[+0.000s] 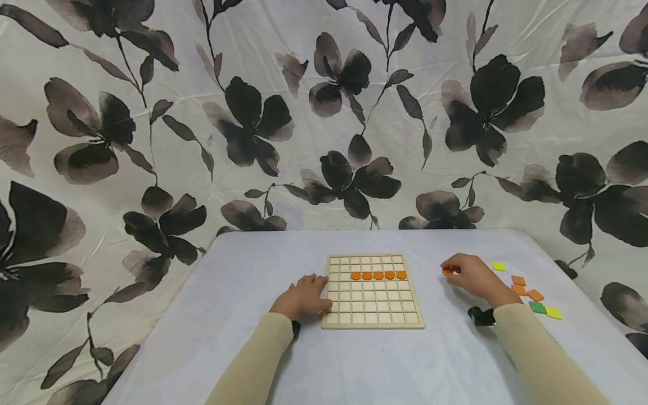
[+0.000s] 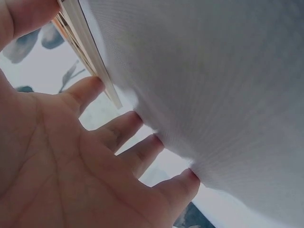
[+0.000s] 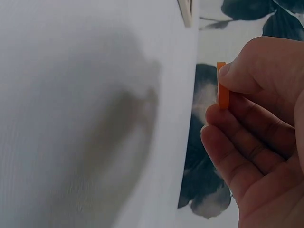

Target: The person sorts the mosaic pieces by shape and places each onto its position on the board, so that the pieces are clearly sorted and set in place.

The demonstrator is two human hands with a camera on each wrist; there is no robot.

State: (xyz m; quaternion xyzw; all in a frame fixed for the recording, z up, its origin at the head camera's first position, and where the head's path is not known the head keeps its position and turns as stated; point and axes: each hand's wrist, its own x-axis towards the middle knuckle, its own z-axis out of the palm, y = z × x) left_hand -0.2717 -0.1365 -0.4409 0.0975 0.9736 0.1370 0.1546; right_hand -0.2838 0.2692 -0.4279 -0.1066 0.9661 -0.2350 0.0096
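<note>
A wooden grid board (image 1: 372, 309) lies on the table, with several round orange discs (image 1: 378, 275) in one row near its far side. At its left edge is my left hand (image 1: 304, 297), fingers spread; thumb and index finger touch the board's side, as the left wrist view also shows. Off to the right of the board, my right hand (image 1: 471, 274) is raised above the cloth. It pinches a thin orange disc (image 3: 222, 90) between thumb and fingers, seen edge-on in the right wrist view.
Loose flat tiles lie right of my right hand: yellow (image 1: 498, 266), orange (image 1: 535, 295) and green (image 1: 538, 307), some near my forearm. White cloth covers the table (image 1: 263, 264). Behind its far edge hangs a floral curtain (image 1: 304, 129).
</note>
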